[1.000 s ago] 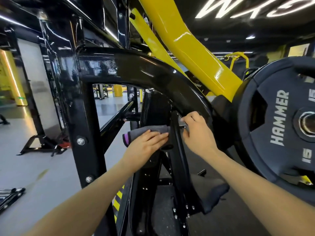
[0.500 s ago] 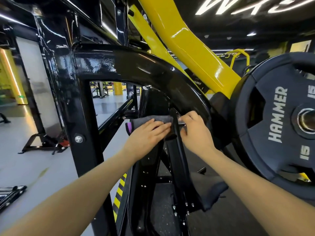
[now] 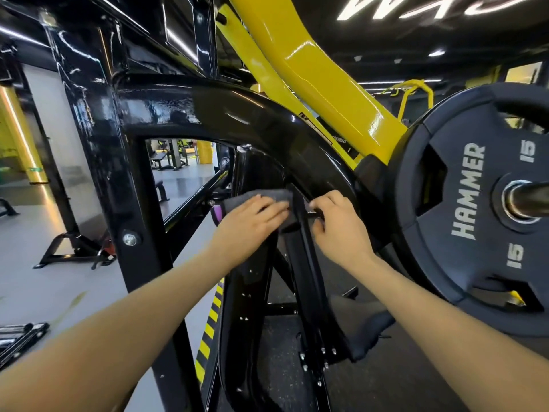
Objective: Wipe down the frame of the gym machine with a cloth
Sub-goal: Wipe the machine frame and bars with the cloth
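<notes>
While there's only the head view to go on: left hand lies flat, fingers straight, pressing the grey cloth against a black upright bar of the machine frame, just under the big curved beam. A purple edge of the cloth pokes out at the left of the hand. Right hand is on the other side of the same bar, fingers curled and pinching something small at its edge; can't tell if that's a fold of the cloth pulled round or a metal tab, too dark there

My read: mid-wipe on that upright, most of the frame not visibly covered yet

To do this stroke well: keep the palm flat so the cloth stays spread, run it down the bar's length in one pass, wrap it round the edge to get both faces. Watch the bolts lower on the bar, likely to snag the cloth. The weight plate sits close by the right hand on its sleeve, and the yellow arm runs above, so keep elbows tucked
</notes>
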Tool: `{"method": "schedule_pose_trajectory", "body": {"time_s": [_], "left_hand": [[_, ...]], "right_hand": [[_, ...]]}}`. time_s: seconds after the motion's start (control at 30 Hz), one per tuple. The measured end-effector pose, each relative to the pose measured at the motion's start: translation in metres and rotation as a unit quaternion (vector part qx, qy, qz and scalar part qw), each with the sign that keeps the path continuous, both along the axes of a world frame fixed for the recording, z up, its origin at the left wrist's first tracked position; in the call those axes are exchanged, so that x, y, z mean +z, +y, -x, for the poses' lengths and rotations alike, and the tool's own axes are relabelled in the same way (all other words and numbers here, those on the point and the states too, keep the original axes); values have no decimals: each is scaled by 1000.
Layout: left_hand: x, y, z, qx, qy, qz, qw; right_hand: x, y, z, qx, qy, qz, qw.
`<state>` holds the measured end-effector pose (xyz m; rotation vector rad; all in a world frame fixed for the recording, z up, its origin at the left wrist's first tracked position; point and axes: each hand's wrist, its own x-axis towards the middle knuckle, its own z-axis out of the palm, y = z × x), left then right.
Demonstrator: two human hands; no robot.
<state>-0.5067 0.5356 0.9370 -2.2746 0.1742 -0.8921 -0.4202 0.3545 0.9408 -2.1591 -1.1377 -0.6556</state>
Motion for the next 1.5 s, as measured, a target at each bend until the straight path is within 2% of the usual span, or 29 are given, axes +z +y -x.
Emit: {"method": "schedule_pose_trajectory", "body": {"time_s": [0.13,0.27,0.33,0.4,0.47,0.57,0.63,0.87,1.1,1.2,1.37,1.5], "left_hand": [[29,0,-11,5,-50,13,999],[-21,14,9,0,-13,-5,1000],[-47,17,22,-13,11,23,1000],[-48,14,24,-19,16,46,999],[-25,7,16,-18,-8,54,998],[21,2,3,-12,-89,118,989],[23,3,4,-16,-113,127,985],[-82,26,37,8,-52,182,982],[-27,5,26,-6,-78,148,986],[-38,17,21,-29,-87,135,987],[-111,38,45,-13,-16,151,988],[-85,27,38,-29,-30,158,987]], "right_hand": [[7,7,1,8,2,-18,1000],[-3,9,2,20,27,-9,999],[-10,6,3,22,37,11,999],[-12,4,2,20,37,20,999],[-6,7,3,23,30,15,999],[7,16,7,20,-12,-14,1000],[8,22,10,11,-49,-25,998],[-20,20,5,-26,-63,-5,998],[-11,37,8,-29,-98,-8,995],[-22,50,8,-19,-67,-7,998],[-38,50,7,36,20,-16,999],[-29,56,14,86,80,-91,989]]}}
